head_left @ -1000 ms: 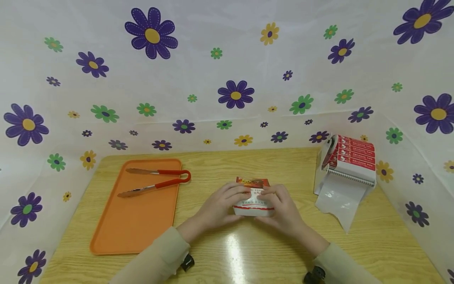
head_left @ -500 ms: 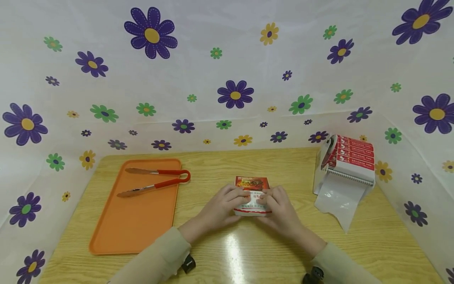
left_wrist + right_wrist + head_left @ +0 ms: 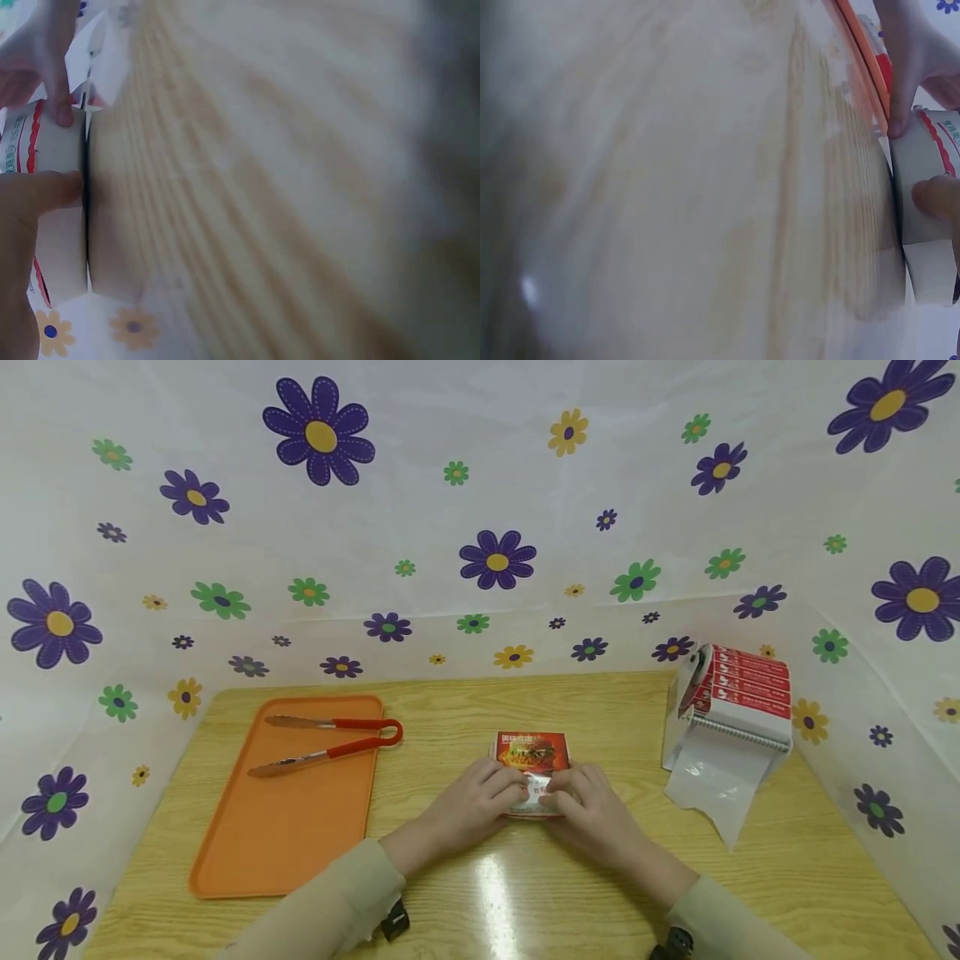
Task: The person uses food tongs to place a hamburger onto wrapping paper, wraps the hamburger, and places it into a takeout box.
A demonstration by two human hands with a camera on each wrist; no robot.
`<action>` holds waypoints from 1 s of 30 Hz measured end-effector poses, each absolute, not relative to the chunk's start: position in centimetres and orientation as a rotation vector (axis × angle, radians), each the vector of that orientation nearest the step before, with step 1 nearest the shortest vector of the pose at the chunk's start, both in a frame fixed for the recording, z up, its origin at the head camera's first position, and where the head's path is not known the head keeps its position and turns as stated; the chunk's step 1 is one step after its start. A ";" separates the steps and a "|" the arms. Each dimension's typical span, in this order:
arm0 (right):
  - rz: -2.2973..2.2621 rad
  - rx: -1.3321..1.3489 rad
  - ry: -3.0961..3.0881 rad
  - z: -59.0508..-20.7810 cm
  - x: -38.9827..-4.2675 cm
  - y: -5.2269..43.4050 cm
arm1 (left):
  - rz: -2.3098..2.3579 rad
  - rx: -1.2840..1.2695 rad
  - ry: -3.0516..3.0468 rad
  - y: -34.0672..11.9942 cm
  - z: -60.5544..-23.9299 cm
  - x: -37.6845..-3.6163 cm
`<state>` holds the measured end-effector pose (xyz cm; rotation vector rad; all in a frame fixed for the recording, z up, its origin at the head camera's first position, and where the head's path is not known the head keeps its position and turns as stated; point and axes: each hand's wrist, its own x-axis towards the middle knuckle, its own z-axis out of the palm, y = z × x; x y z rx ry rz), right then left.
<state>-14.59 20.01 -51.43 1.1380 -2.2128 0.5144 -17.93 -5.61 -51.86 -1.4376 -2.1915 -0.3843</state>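
A burger box sits on the wooden table in front of me, its red lid printed with a burger and lettering. My left hand grips its left side, and my right hand grips its right side. The fingers of both curl over the white, printed near part of the top. In the left wrist view, thumbs press the white front wall of the box, close above the tabletop. The right wrist view shows the same wall with a thumb on it. What is inside the box is hidden.
To the left lies an orange tray, with red-handled tongs across its far end, their loop past its right edge. A dispenser with a red-and-white roll stands at the back right, a clear strip hanging down. A flowered sheet rises behind.
More of the red burger picture shows on the box's top, and less of its white near wall. Both hands have shifted slightly toward me along the box. Tray, tongs and dispenser have stayed put.
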 end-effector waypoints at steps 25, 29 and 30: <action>0.444 1.190 -2.299 -51.1 -14.4 20.5 | -0.711 -1.477 -2.362 -6.4 -50.4 -17.9; 0.445 1.210 -2.296 -50.7 -14.5 20.3 | -0.634 -1.478 -2.340 -6.2 -50.5 -17.9; 0.450 1.212 -2.295 -50.6 -14.5 20.3 | -0.616 -1.476 -2.331 -6.2 -50.5 -17.9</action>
